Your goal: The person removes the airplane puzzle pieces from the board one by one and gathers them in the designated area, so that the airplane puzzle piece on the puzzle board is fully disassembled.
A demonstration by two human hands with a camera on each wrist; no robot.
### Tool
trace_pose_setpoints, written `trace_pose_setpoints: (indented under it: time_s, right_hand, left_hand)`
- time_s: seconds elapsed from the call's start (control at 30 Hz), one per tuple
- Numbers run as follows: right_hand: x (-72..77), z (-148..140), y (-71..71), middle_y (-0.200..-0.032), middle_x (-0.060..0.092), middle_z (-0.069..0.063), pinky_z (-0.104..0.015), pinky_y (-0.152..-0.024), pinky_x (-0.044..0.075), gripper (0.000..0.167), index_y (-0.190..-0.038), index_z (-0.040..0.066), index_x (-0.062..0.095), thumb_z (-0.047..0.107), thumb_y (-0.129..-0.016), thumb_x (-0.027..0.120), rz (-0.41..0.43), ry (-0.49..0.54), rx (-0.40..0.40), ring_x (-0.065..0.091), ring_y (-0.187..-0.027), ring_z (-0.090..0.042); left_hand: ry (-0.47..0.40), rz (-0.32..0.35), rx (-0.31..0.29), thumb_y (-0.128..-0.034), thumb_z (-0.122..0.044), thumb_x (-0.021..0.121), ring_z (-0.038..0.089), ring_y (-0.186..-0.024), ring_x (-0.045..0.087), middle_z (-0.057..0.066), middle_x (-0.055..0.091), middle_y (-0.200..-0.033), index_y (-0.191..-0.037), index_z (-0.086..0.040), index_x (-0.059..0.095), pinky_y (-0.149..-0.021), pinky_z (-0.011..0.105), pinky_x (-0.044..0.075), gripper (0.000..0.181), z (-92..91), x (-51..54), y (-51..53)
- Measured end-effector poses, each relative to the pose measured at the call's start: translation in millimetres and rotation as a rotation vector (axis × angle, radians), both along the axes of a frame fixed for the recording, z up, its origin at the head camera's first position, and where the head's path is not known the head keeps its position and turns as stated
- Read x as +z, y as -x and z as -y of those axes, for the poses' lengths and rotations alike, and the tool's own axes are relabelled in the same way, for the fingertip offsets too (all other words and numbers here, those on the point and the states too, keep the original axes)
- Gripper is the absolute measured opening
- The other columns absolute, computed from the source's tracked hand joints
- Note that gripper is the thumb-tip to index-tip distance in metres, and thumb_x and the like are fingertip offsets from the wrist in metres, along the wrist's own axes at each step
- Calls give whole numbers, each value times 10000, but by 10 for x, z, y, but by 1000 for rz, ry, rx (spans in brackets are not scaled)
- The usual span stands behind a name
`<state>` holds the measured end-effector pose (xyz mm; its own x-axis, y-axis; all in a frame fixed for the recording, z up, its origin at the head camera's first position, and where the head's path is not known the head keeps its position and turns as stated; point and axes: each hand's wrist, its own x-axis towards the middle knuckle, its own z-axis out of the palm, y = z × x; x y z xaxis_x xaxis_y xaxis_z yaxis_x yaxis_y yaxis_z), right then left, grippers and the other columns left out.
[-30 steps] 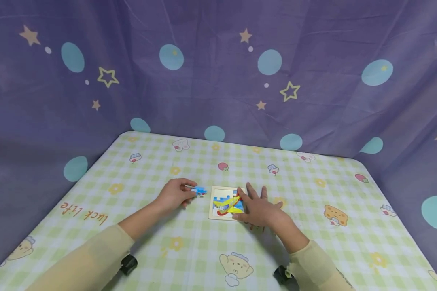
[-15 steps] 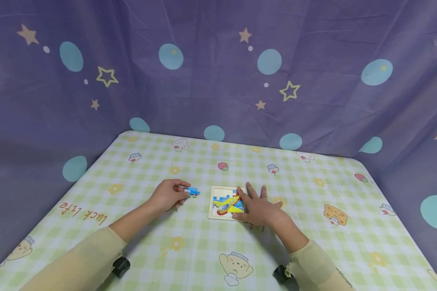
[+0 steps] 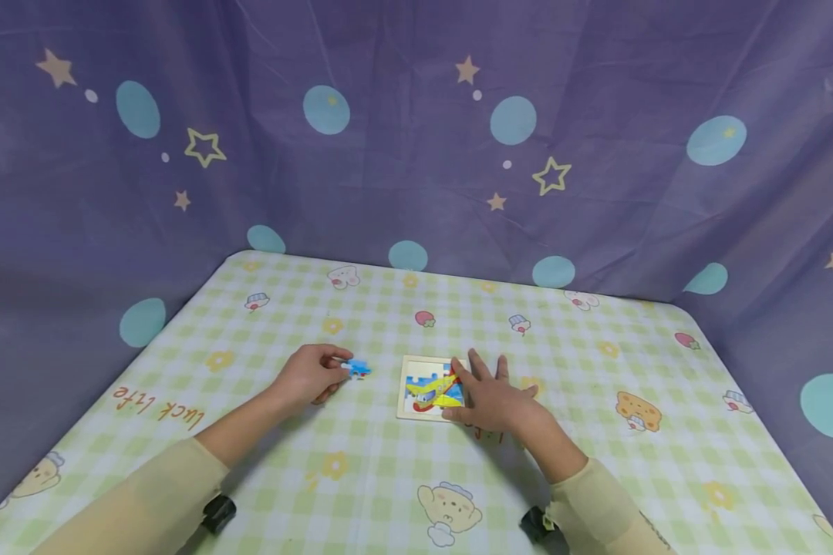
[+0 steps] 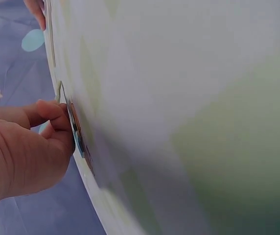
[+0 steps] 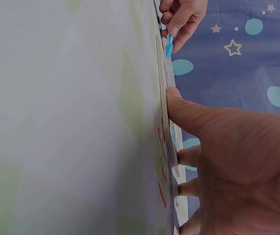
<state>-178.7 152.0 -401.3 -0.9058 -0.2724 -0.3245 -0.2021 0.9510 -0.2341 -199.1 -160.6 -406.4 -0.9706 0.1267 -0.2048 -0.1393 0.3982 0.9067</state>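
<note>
My left hand (image 3: 305, 379) pinches a blue jigsaw puzzle piece (image 3: 359, 366) between thumb and fingers, low over the table left of a wooden puzzle tray (image 3: 403, 389). Seen edge-on in the left wrist view, the puzzle piece (image 4: 80, 143) sits close to the cloth; whether several are stacked there I cannot tell. Inside the tray, joined pieces (image 3: 429, 391) show a yellow and red plane on blue, while bare wood shows along the top and upper left. With fingers spread, my right hand (image 3: 496, 398) rests on the tray's right side and covers part of it.
A green and white checked cloth with printed figures covers the table (image 3: 361, 493). Behind it hangs a purple curtain (image 3: 416, 177) with stars and blue ovals. Dark wrist cameras (image 3: 218, 513) sit under both forearms.
My left hand has drawn away to the left from the tray, carrying the blue puzzle piece. The right hand and the tray have stayed in place.
</note>
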Motion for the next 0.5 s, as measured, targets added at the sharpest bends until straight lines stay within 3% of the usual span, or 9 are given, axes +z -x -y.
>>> trace_pose_setpoints:
  time_s: [0.5]
  right_hand:
    - [-5, -3, 4, -1696, 47, -67, -909, -885, 142, 892, -1629, 298, 204, 633, -916, 622, 1, 2, -1, -4, -1485, -531]
  left_hand:
    - [-21, -17, -54, -962, 23, 618, 134, -499, 368, 87, 520, -735, -1299, 78, 573, -476, 252, 333, 345, 79, 19, -36]
